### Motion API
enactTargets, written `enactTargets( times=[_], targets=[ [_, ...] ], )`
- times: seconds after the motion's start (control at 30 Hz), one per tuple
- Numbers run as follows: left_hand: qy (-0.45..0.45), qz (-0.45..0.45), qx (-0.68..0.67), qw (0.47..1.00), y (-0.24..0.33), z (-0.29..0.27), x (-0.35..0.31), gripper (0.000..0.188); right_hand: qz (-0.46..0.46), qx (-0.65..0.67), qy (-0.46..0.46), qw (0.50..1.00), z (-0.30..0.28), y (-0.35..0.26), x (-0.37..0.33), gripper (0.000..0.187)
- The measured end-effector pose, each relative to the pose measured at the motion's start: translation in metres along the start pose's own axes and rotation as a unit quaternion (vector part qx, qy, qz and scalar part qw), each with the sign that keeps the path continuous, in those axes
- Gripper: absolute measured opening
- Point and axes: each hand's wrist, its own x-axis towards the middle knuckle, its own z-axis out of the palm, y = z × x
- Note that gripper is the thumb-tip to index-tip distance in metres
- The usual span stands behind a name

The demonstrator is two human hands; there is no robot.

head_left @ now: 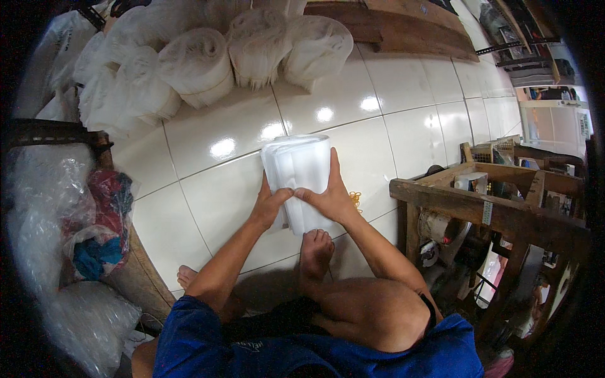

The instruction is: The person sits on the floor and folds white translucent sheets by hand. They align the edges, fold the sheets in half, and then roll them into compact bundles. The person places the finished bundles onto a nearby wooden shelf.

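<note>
Floor: pale glossy tiles, bordered on three sides by stored goods.
Floor, far edge, left part: a group of pale rolls of thin film stands close together, bounding the space beyond the hands.
Floor, far edge, right part: flat brown boards lie beside the rolls.
Floor, left edge: clear plastic bags are piled up; a teal cloth bundle shows through the plastic, with red material above it.
Floor, right edge: a rough wooden frame, filled with mixed items, limits room on this side.
Yellow bands: a small heap lies on the floor just beside the right wrist, well inside the right edge.
Right foot: set at the near end of the work; whether the toes touch it cannot be told.
White roll: positioned mid-floor, between both hands; its lower end's contact with the floor is unclear.
Left hand: partly closed, gripping the left side, thumb across the near face.
Right hand: partly closed, gripping the right side, index finger extended along it.
Thumbs: tips nearly meet on the near face; the remaining fingers are mostly hidden.
</note>
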Motion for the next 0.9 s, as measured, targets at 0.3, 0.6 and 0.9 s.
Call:
enactTargets(
  times=[0.3,0.6,0.9],
  targets=[
    [0.011,-0.001,0.060,0.998,0.024,0.009,-0.007,0.089,0.076,0.178,-0.062,0.979,-0.015,-0.014,-0.012,0.094],
    [0.000,0.057,0.087,0.995,0.021,0.020,-0.009,0.077,-0.004,-0.079,-0.002,0.997,-0.010,-0.032,-0.024,0.096],
    [-0.018,0.064,0.090,0.994,0.019,0.027,-0.011,0.071,-0.010,-0.140,0.049,0.989,-0.005,-0.042,-0.029,0.120]
  ],
)
